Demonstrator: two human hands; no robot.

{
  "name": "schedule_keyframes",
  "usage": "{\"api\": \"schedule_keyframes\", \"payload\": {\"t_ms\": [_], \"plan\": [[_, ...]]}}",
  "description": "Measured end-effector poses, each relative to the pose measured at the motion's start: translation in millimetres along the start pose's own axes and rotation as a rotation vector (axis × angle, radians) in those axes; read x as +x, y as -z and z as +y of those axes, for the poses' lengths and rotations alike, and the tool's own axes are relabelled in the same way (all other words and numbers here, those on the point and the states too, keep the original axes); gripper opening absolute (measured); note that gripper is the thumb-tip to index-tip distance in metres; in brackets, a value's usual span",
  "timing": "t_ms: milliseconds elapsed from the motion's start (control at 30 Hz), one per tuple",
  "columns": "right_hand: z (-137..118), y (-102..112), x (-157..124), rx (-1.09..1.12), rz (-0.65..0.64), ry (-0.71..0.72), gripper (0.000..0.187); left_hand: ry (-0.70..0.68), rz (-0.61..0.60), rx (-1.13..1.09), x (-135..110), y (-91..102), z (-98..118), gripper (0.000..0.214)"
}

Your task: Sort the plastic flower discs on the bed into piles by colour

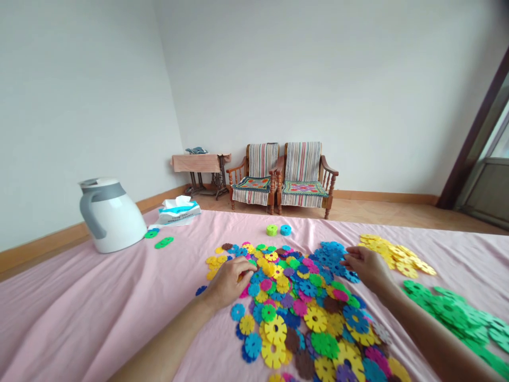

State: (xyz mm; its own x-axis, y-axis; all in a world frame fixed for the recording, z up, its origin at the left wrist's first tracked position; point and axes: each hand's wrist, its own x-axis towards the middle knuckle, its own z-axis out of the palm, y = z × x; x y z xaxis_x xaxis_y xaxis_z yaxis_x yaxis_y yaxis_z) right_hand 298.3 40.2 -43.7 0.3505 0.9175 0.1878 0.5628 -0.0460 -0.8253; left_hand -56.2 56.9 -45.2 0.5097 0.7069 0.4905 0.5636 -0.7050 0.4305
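Note:
A big heap of mixed plastic snowflake discs [302,313] in many colours lies on the pink cloth [99,313]. My left hand [229,281] rests curled on the heap's left side, fingers pinched at discs I cannot make out. Over at the heap's far right, my right hand [368,265] has its fingers bent, touching a sorted pile of blue discs [332,254]. A yellow pile [397,254] lies right of that hand. A green pile [457,313] spreads at the right edge.
A white kettle [109,215] stands at the far left, a tissue pack [178,211] beside it. Green discs [161,240] lie near the kettle; a small green stack [272,229] and a blue one [285,229] sit further back. Two wooden armchairs [282,178] and a small table [201,164] stand by the wall.

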Motion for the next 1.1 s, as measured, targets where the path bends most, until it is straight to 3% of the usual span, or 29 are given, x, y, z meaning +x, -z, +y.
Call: {"api": "schedule_keyframes", "payload": {"t_ms": [100,300,400,500,733,867,967,1100], "plan": [[-7.1,-1.8,-11.8,-0.041,-0.006,0.055,0.021,-0.001,-0.002,0.002,0.1,-0.4,-0.6,0.021],[-40.6,-20.5,-59.1,-0.139,-0.259,0.331,0.014,0.005,-0.004,0.003,-0.3,-1.7,-1.9,0.021],[-52.0,-27.8,-75.3,-0.292,-0.302,0.489,0.024,0.012,-0.012,0.001,-0.6,-1.0,-1.3,0.021],[-58.2,-29.5,-82.3,-0.412,-0.34,0.544,0.033,0.011,-0.014,0.003,-0.5,-0.3,-0.8,0.021],[-67.0,-28.4,-89.4,-0.55,-0.404,0.554,0.022,0.008,-0.013,0.002,-0.1,-1.6,-1.9,0.02],[-63.8,-31.4,-89.6,-0.554,-0.394,0.584,0.028,0.006,-0.009,-0.002,-0.3,-1.5,-2.6,0.02],[-52.6,-28.5,-79.8,-0.408,-0.277,0.512,0.025,0.009,-0.011,0.002,0.1,-1.3,-2.6,0.019],[-28.2,-15.7,-50.5,-0.08,-0.053,0.253,0.02,0.011,-0.011,0.005,0.5,-1.3,-1.5,0.02]]}}
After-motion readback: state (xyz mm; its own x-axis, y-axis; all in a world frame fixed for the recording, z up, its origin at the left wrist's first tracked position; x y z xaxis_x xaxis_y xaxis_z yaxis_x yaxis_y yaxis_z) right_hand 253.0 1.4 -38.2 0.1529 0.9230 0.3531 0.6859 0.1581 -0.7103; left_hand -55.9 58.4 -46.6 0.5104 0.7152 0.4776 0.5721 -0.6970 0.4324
